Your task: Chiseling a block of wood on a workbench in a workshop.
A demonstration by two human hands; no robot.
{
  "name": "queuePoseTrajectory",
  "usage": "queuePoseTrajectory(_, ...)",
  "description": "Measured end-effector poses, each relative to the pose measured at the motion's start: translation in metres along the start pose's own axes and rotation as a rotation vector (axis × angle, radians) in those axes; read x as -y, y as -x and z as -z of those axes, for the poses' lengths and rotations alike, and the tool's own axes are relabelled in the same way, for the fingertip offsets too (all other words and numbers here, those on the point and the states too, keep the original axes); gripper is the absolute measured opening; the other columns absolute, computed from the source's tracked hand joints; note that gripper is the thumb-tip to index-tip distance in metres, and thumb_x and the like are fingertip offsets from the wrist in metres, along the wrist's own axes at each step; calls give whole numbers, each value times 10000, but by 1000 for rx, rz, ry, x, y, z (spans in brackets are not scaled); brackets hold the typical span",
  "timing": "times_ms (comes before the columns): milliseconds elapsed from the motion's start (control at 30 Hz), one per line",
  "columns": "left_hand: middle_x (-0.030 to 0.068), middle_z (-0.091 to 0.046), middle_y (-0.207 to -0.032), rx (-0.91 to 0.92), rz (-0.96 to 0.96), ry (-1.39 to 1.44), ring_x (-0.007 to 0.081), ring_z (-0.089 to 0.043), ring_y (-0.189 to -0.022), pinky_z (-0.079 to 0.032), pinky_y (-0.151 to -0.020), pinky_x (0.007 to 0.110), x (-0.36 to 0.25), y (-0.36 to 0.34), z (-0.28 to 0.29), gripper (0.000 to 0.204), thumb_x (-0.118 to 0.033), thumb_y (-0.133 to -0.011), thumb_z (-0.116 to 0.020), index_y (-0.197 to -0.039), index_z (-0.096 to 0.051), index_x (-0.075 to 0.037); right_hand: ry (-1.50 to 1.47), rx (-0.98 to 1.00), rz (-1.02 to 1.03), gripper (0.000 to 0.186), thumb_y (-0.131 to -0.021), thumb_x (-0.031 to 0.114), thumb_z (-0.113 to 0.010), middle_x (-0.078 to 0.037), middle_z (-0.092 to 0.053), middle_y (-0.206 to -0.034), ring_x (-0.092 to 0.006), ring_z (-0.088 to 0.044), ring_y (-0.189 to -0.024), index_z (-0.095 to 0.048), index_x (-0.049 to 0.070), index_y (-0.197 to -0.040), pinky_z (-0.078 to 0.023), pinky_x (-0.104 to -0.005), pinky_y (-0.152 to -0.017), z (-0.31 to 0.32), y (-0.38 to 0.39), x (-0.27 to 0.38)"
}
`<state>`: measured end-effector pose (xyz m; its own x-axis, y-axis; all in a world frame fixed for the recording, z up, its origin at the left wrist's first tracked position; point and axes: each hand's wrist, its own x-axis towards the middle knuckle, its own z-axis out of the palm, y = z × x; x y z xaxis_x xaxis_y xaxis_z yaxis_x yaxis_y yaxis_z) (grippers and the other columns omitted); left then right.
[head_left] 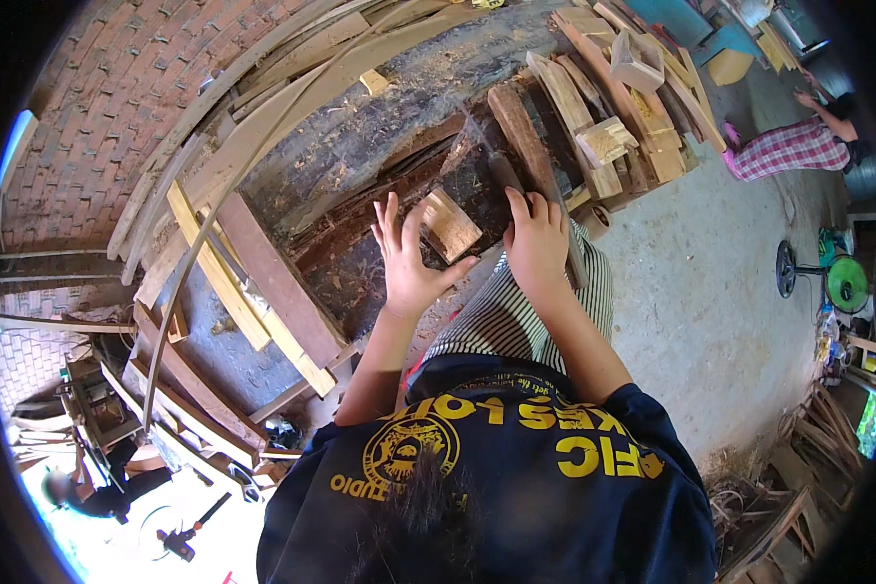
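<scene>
A small square wooden block (450, 224) lies on the dark, worn workbench (331, 170). My left hand (404, 255) is just left of and below the block, its fingers spread and thumb near the lower corner; whether it touches the block is unclear. My right hand (536, 248) is curled over a long, dark bar (506, 173) to the block's right, with a brown timber (516, 127) alongside.
Planks and offcuts (633, 117) crowd the bench's right end; boards (214, 273) lean along the left. A co-worker in checked trousers (788, 156) is at upper right, another person (102, 496) at lower left. A green fan (844, 284) stands right.
</scene>
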<state>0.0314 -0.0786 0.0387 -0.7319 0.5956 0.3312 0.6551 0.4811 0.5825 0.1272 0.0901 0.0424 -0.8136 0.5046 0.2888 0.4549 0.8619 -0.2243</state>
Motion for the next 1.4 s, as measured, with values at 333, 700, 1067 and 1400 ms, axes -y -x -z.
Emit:
queuePoseTrajectory(333,161,-317,-1494,-39,-40,-32,466,-206,-1404,-213,-1116,596,8,-3,-6,738,-398,-577,-874,-1228,-601,-183,-512,-21,-101,507,-782,33,-622,-193,-586,-1085,-381,-586,-934,-514,68,-1275,-492,-431,-832,1,26,-3)
queuePoseTrajectory(700,275,-312,-1442,-23,146,238,464,-266,-1372,-262,-1130,503,13,5,-11,1332,-456,-492,-917,-1427,-143,92,-1257,-36,-704,265,-921,72,-483,-35,-622,-814,-64,-524,-598,-637,1,-1124,-415,-198,-506,58,59,-29)
queuePoseTrajectory(1067,228,-457,-1312,28,271,156,407,-424,-1249,-345,-1073,467,13,3,-20,1119,-388,-541,-905,-1386,-295,18,-1148,-198,-439,237,-934,154,-590,-121,-642,-812,-112,-505,-464,-658,-73,-944,-375,-234,-367,146,99,-48)
queuePoseTrajectory(1400,227,-445,-1326,66,269,131,395,-405,-1266,-317,-1090,460,15,7,-21,1145,-449,-547,-889,-1401,-281,8,-998,-55,-384,152,-916,71,-604,-93,-644,-778,-91,-528,-504,-659,-68,-937,-408,-220,-416,158,92,-34)
